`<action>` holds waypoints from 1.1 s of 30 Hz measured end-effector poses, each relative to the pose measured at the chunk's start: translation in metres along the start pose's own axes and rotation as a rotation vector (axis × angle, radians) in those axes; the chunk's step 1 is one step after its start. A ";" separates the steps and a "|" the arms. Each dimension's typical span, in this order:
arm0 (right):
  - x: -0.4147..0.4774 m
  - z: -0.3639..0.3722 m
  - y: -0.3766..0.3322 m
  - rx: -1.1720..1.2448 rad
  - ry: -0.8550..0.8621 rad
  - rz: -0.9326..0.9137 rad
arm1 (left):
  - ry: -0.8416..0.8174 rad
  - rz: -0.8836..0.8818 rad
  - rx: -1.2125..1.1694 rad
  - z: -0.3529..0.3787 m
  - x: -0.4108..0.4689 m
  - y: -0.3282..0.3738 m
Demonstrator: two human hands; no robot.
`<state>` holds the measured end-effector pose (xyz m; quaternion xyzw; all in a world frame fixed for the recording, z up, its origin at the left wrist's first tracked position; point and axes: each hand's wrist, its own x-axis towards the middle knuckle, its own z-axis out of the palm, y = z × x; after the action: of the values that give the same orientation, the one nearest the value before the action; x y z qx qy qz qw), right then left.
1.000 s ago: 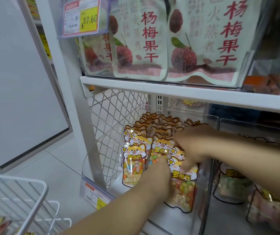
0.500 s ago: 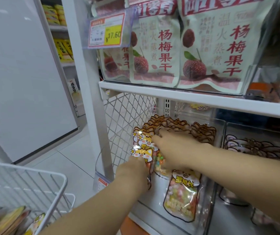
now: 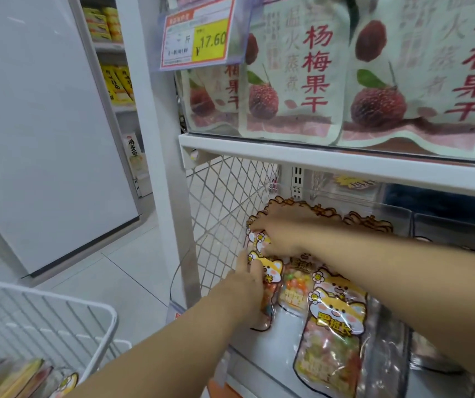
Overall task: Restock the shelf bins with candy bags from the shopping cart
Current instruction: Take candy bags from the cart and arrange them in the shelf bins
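Clear rigid plastic: one shelf bin (image 3: 391, 354), straight-walled, set on the lower shelf beside a white diamond-mesh side panel (image 3: 224, 202).

Glossy film, die-cut to a cartoon dog outline: upright candy bags (image 3: 302, 208), packed in a row towards the back of the bin, scalloped brown-edged tops showing. One flat candy bag (image 3: 334, 326) is laid face up at the front of the bin, with multicoloured round sweets seen through its clear window.

Right hand (image 3: 276, 234): fingers are curled over the tops of the upright candy bags, thumb below, the nearest bags pinched between them.

Left hand (image 3: 247, 285): fingers are closed round the left edge of a leaning candy bag (image 3: 270, 271), just below the right hand.

White coated wire, rounded corner: shopping cart (image 3: 58, 297), lower left, with more bags (image 3: 15, 377) blurred inside.

Matt pale-green pouches (image 3: 296, 67), printed with red berries, are stood in the bin above the white metal shelf board (image 3: 345, 165). A price tag (image 3: 198, 38) is marked 17.60.
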<state>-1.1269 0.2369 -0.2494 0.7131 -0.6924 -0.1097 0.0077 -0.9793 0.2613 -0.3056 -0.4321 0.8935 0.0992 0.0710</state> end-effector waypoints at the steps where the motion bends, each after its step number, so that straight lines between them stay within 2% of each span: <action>1: 0.002 0.001 -0.001 -0.047 -0.013 0.016 | 0.000 0.004 0.024 -0.001 0.000 0.000; 6: 0.005 0.009 -0.001 -0.115 0.021 0.087 | 0.014 -0.026 0.163 -0.002 -0.001 0.003; 10: -0.012 0.003 0.013 0.210 0.269 0.135 | 0.077 -0.047 0.340 -0.004 0.003 0.005; 11: -0.016 0.000 0.018 0.269 0.300 0.147 | 0.109 -0.041 0.390 -0.005 0.004 0.005; 13: -0.021 0.000 0.022 0.309 0.244 0.177 | 0.141 -0.041 0.422 -0.008 0.004 0.007; 16: -0.022 0.005 0.022 0.351 0.192 0.208 | 0.073 -0.049 0.339 -0.007 0.000 0.010; 19: -0.020 0.003 0.020 0.410 0.256 0.181 | 0.047 -0.030 0.274 -0.009 -0.002 0.013; 21: -0.020 0.002 0.017 0.360 0.269 0.175 | 0.012 -0.010 0.249 -0.010 -0.004 0.012; 24: -0.022 0.003 0.010 0.198 0.115 0.177 | -0.032 0.008 0.232 -0.009 -0.009 0.011; 26: -0.021 0.005 0.009 0.195 0.057 0.180 | -0.025 0.032 0.234 -0.007 -0.010 0.009; 30: -0.013 0.007 0.010 0.298 0.159 0.128 | -0.083 0.120 0.280 -0.010 -0.012 0.001; 33: -0.010 0.006 0.011 0.356 0.258 0.083 | -0.213 0.127 0.482 -0.009 -0.016 0.000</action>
<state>-1.1388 0.2469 -0.2523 0.6821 -0.7229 0.1068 -0.0253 -0.9703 0.2714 -0.2933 -0.3331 0.9042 -0.0672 0.2589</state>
